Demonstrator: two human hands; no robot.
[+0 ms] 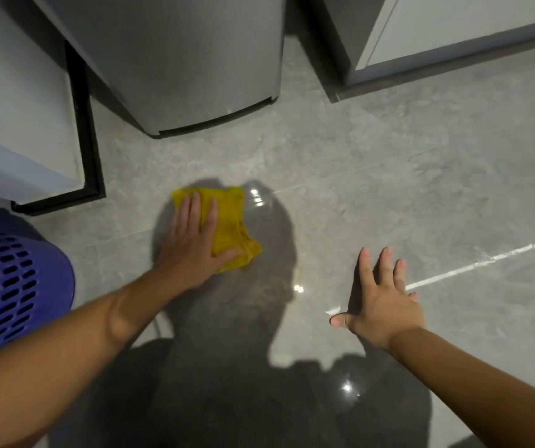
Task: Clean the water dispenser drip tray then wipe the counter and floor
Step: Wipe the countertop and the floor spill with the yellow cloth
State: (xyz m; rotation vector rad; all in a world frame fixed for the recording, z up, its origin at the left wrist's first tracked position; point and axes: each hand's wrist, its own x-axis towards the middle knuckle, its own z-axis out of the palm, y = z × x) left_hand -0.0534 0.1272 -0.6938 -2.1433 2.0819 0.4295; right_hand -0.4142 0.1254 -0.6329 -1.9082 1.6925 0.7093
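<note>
On floor beside purple basket: left fingers flat on yellow cloth, right fingers straight, empty.

a home kitchen or utility corner: glossy grey floor tiles, a grey appliance base standing between white cabinets with dark plinths, and a purple perforated plastic basket.

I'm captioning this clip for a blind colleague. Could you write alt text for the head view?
A left hand presses a yellow cloth flat on the grey tiled floor, while the right hand is spread open to its right. A grey appliance base stands ahead and a blue basket at left.
</note>
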